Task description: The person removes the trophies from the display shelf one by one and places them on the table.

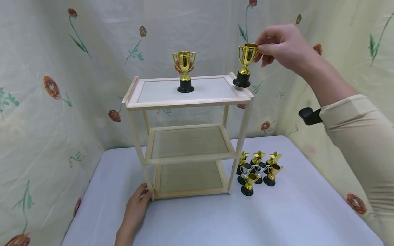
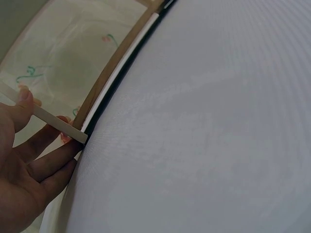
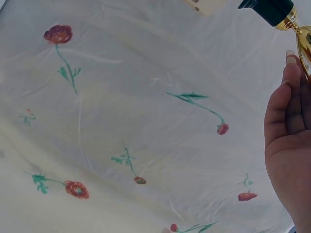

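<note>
A three-tier wooden shelf (image 1: 190,159) stands on the white-covered table. Low at its front left leg, my left hand (image 1: 135,206) pinches the wood between thumb and fingers; the left wrist view shows this leg (image 2: 58,123) in the hand (image 2: 29,170). My right hand (image 1: 284,48) pinches a small gold trophy cup (image 1: 248,54) by its right side, at the rim and handle. The trophy's black base is at the top tier's right edge; I cannot tell whether it touches. Another gold trophy (image 1: 184,63) stands upright mid-shelf on the top tier.
Several small trophies stand grouped on the table (image 1: 277,218) right of the shelf: gold cups (image 1: 250,179), silver cups (image 1: 260,168) and star-topped ones (image 1: 274,157). Floral curtains (image 1: 197,30) hang behind and at both sides.
</note>
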Available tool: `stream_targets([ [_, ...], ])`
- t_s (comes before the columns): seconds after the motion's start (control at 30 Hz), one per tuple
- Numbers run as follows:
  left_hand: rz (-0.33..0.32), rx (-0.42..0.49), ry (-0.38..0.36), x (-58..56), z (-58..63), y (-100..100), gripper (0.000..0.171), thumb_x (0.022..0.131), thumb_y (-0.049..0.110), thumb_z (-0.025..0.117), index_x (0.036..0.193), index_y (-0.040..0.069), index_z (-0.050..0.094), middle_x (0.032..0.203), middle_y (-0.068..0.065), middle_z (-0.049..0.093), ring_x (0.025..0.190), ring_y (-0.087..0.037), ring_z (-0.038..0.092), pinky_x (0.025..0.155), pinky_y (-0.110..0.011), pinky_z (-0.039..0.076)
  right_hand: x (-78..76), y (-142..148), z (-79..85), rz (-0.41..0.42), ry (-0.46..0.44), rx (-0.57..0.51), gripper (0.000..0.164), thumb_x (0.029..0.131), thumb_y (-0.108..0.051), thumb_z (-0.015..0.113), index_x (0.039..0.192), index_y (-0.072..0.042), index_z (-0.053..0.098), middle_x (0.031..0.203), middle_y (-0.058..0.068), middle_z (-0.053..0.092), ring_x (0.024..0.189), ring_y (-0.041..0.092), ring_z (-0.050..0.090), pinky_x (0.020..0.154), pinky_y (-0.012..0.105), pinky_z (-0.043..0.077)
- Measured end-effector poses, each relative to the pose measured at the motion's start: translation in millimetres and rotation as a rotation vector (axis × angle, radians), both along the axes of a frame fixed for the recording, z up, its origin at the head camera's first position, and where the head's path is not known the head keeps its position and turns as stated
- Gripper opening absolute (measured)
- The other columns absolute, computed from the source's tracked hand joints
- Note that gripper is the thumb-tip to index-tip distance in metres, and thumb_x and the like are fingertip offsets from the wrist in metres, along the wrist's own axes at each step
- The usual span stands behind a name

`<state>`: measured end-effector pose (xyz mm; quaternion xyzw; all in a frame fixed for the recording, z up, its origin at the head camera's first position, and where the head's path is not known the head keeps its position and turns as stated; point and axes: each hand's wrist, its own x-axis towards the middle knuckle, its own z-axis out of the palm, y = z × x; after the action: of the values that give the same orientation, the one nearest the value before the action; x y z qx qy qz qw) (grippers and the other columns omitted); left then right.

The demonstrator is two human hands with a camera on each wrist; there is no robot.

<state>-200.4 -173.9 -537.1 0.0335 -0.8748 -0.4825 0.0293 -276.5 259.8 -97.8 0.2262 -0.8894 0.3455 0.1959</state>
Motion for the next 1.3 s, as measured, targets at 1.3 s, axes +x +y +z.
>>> stream_targets([
  [1.3,-0.012,-0.028,-0.012,2.7,2.9,3,0.039,0.102,0.042,0.053,0.136,0.023,0.055,0.131,-0.015,0.065,0.127,-0.043,0.056,0.102,-0.062,0.046,13.2,50,-31.2,-0.042,-0.117,-0.040,0.015,0.101,-0.015,0.056,0.101,-0.001,0.064,0.074,-0.006,0.072,0.061,0.013,0.063,0.061,0.019,0.054],
])
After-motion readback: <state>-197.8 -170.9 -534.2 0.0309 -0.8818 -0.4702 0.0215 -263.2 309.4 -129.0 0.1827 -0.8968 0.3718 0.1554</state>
